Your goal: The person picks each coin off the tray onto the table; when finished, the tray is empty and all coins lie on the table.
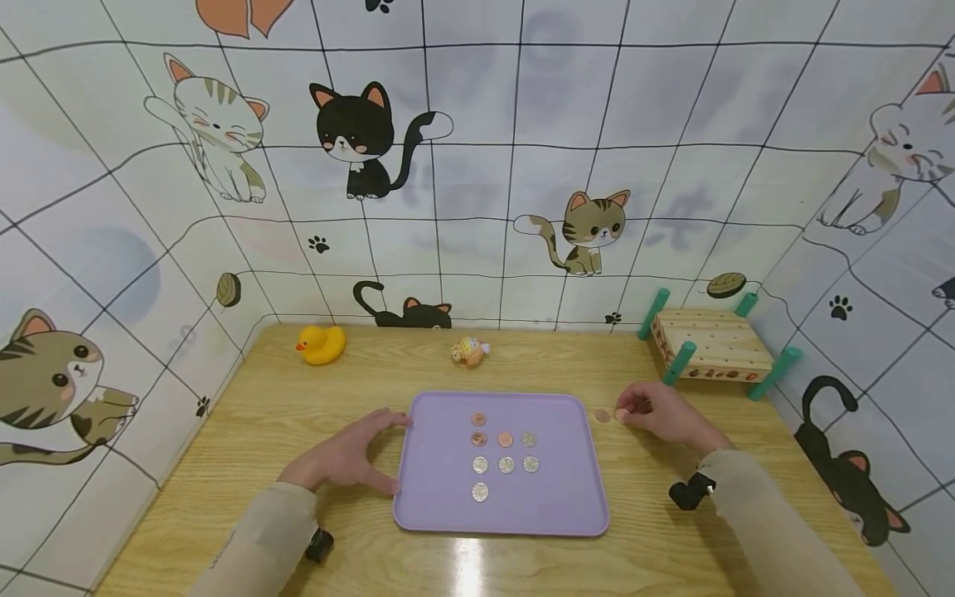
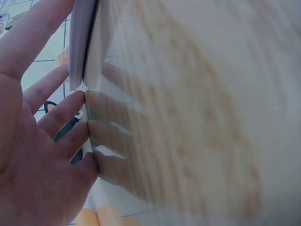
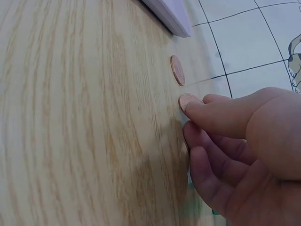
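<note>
The right hand [image 1: 662, 414] pinches a coin [image 3: 188, 99] to the right of the tray [image 1: 537, 510]; a loose coin [image 3: 177, 70] lies just beside it. The left hand [image 1: 347, 452] is spread at the tray's edge. It seems best to pinch snugly and not bump the loose coin.

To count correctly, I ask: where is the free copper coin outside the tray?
In the head view, the copper coin lies on the table, between the purple tray, on its left, and the right hand.

A yellow duck [image 1: 322, 346], small figurine [image 1: 470, 351] and green-posted wooden stand [image 1: 712, 342] lined the back of the surface [image 1: 552, 361] before cat-printed walls [image 1: 477, 182].
</note>
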A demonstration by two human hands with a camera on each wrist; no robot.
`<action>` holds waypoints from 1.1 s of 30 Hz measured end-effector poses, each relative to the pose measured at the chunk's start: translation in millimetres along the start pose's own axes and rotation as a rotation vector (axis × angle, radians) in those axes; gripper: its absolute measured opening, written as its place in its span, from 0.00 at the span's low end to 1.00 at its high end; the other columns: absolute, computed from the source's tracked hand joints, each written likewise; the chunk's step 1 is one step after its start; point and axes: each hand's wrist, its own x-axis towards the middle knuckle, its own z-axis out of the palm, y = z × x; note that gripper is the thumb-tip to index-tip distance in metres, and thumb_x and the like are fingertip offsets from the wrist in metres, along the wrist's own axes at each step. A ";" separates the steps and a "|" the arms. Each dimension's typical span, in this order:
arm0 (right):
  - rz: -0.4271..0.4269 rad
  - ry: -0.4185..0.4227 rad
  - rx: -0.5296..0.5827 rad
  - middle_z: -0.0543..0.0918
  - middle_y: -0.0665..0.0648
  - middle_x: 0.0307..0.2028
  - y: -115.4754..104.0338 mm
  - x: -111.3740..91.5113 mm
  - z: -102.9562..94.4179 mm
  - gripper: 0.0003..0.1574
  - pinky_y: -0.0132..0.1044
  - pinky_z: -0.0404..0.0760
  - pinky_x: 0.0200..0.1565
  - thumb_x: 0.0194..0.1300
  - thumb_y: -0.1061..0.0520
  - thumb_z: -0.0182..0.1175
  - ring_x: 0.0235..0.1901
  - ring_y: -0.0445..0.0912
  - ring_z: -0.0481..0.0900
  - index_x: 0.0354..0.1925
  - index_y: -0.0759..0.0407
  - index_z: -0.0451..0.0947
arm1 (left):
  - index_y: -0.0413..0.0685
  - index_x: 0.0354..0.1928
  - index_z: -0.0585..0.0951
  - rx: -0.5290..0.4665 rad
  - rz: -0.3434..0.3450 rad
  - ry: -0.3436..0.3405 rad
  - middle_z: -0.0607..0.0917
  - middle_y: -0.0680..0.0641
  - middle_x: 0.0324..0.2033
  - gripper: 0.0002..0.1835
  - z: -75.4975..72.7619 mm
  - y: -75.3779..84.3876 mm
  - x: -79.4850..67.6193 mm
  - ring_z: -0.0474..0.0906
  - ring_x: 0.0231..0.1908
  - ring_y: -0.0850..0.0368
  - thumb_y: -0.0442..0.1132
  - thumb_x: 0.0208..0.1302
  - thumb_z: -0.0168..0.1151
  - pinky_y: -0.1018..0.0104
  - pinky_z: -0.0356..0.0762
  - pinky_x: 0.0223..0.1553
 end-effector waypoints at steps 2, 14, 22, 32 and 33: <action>0.015 0.006 -0.028 0.85 0.52 0.36 0.0 0.8 1.2 0.03 0.35 0.81 0.40 0.71 0.60 0.69 0.37 0.44 0.80 0.41 0.60 0.84 | 0.59 0.76 0.70 -0.003 -0.006 0.000 0.60 0.39 0.80 0.53 0.4 0.3 0.2 0.53 0.79 0.32 0.56 0.46 0.86 0.25 0.48 0.75; 0.056 0.004 -0.100 0.85 0.51 0.35 -2.1 2.9 4.2 0.03 0.35 0.80 0.39 0.70 0.61 0.69 0.36 0.43 0.79 0.41 0.59 0.85 | 0.62 0.75 0.71 -0.012 -0.020 0.001 0.57 0.39 0.81 0.53 1.3 -0.8 0.3 0.49 0.80 0.31 0.56 0.46 0.87 0.24 0.46 0.75; 0.077 -0.009 -0.106 0.86 0.50 0.37 -0.5 4.1 5.4 0.04 0.37 0.83 0.42 0.69 0.61 0.70 0.38 0.43 0.81 0.42 0.58 0.86 | 0.61 0.76 0.71 -0.009 -0.012 -0.002 0.59 0.39 0.80 0.53 2.1 -1.1 -0.1 0.52 0.79 0.32 0.56 0.46 0.87 0.25 0.48 0.75; 0.074 -0.023 -0.097 0.86 0.50 0.37 -1.0 3.4 3.7 0.05 0.38 0.83 0.42 0.70 0.62 0.69 0.38 0.43 0.81 0.43 0.59 0.86 | 0.61 0.76 0.70 0.014 0.013 -0.002 0.64 0.43 0.78 0.53 1.5 -3.2 1.8 0.57 0.77 0.35 0.57 0.47 0.86 0.26 0.52 0.74; 0.070 -0.023 -0.097 0.86 0.50 0.37 -1.0 3.4 3.4 0.05 0.38 0.83 0.42 0.70 0.61 0.69 0.38 0.43 0.81 0.44 0.60 0.86 | 0.60 0.76 0.70 0.015 0.012 -0.003 0.64 0.43 0.78 0.53 1.4 -3.4 2.0 0.57 0.77 0.35 0.57 0.47 0.86 0.26 0.51 0.74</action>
